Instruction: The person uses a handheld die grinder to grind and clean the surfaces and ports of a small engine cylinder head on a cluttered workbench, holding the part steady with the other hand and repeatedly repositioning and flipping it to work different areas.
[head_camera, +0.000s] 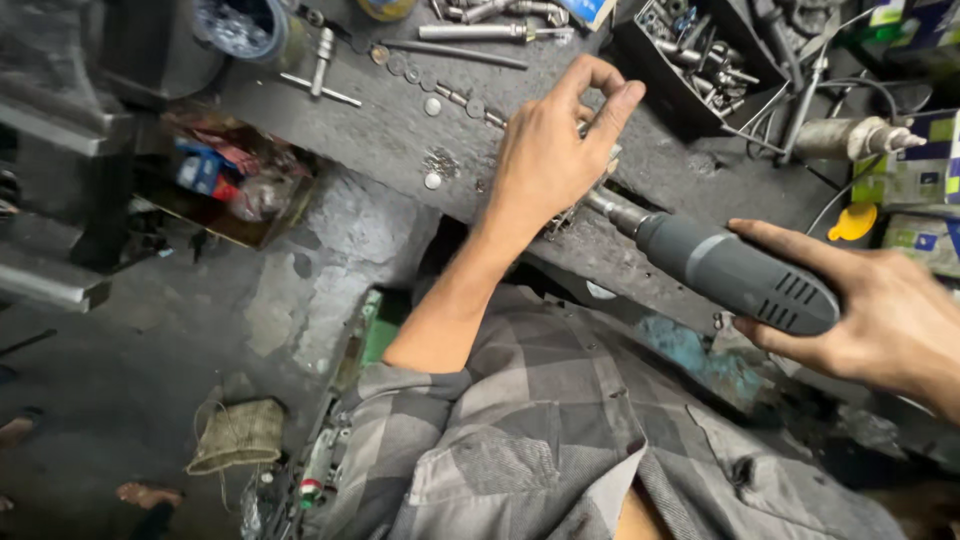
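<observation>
1. The right hand (880, 320) is at the right edge of the frame. Its fingers are wrapped around the rear part of a grey rotary tool (735, 275), and the index finger lies straight along the top of the tool body.
2. The rotary tool lies diagonal, from the right hand up toward the middle of the frame. Its metal nose (610, 208) points at the left hand.
3. The left hand (550, 155) is in the upper middle of the frame, above the dark workbench (400, 130). Its thumb and fingertips are pressed together in a pinch near the top; what small thing they pinch, I cannot tell.
4. Under the left palm there is a small metal piece (562, 220) on the edge of the bench, just beside the tool nose. If the nose touches it, I cannot tell.
5. Left of the left hand, some flat round washers (433, 180) and small bits lie on the bench surface.
6. In the upper left of the bench lies a T-shaped metal handle tool (322, 72).
7. In the upper right stands a black tray (690, 55) full of metal parts.
8. A yellow plastic piece (853, 222) lies near the right hand, above it.
9. In the lower middle is the person's grey checked shirt (560, 420).
10. In the lower left, a small woven bag (238, 435) lies on the floor.
</observation>
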